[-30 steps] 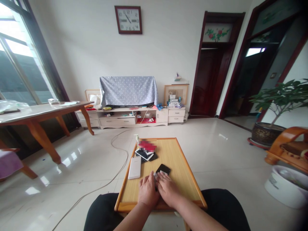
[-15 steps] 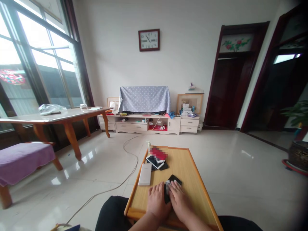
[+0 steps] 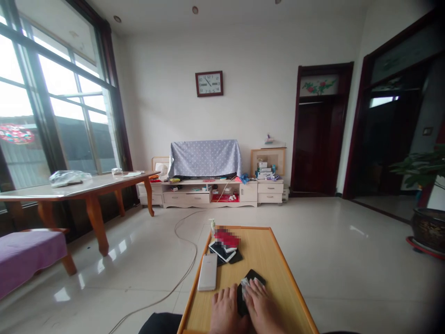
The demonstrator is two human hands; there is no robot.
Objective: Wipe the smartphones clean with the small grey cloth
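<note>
Left hand: your left hand [image 3: 225, 313] lies palm down with the fingers pointing forward, its fingertips just beside the lower part of the black phone; the bottom of the view cuts off your wrist.

Right hand: your right hand [image 3: 263, 311] lies palm down and angled inward, its fingers over a whitish cloth [image 3: 246, 287]; you cannot tell whether they grip it or only press on it.

Between the hands: they are close together, nearly touching, around the black phone [image 3: 252, 277], which lies tilted across the wooden tray [image 3: 280, 292] with its lower part running under your fingers.

Beside your hands: a white phone [image 3: 207, 272] lies just to your left. Farther ahead is a small stack of phones [image 3: 222, 252], with a blurred red item [image 3: 226, 238] on it and a pump bottle [image 3: 212, 227] at the tray's far edge.

Farther out: a cable [image 3: 184, 264] curves over the tiled floor, a long wooden table [image 3: 69, 189] stands to the left, and a cream TV cabinet [image 3: 205, 198] stands ahead under a wall clock [image 3: 209, 83].
</note>
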